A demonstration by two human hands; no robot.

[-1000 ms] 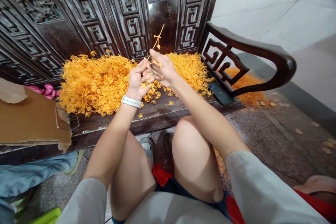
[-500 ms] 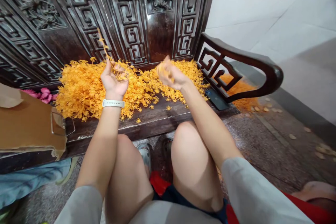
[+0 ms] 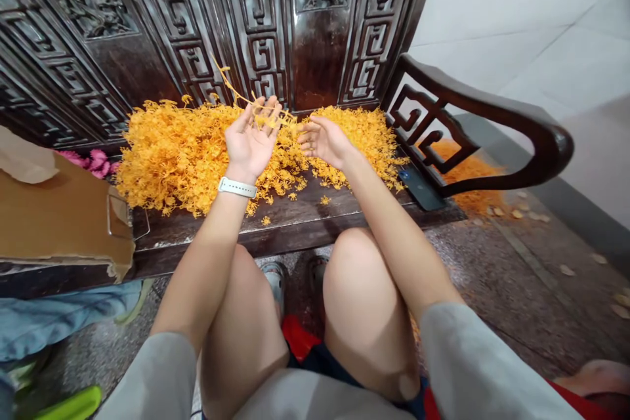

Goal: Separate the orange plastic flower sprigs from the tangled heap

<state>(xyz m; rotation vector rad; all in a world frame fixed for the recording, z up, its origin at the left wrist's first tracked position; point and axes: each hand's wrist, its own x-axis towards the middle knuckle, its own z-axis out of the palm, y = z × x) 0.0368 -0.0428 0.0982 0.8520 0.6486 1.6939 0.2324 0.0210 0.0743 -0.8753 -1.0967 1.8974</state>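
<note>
A thin yellow-orange plastic strand (image 3: 227,82) with small pieces along it lies across the fingers of my left hand (image 3: 253,138). That hand is palm up with its fingers spread, a pale watch band on its wrist. At the strand's right end is my right hand (image 3: 325,140), its fingers curved and slightly apart; whether they touch the strand is unclear. Behind and below both hands, a big heap of yellow-orange plastic flower pieces (image 3: 167,161) covers the left of the dark wooden bench (image 3: 290,216). A lower spread of similar pieces (image 3: 367,138) lies to the right.
A cardboard box (image 3: 54,216) stands on the bench at left, beside pink flowers (image 3: 98,163). A dark phone (image 3: 420,190) lies near the carved armrest (image 3: 512,118). Orange pieces (image 3: 472,177) are piled on the floor beyond it. Part of another person shows at lower right.
My left hand has moved right and its fingers have spread under the strand. My right hand has opened out near the strand's end. The view has shifted slightly.
</note>
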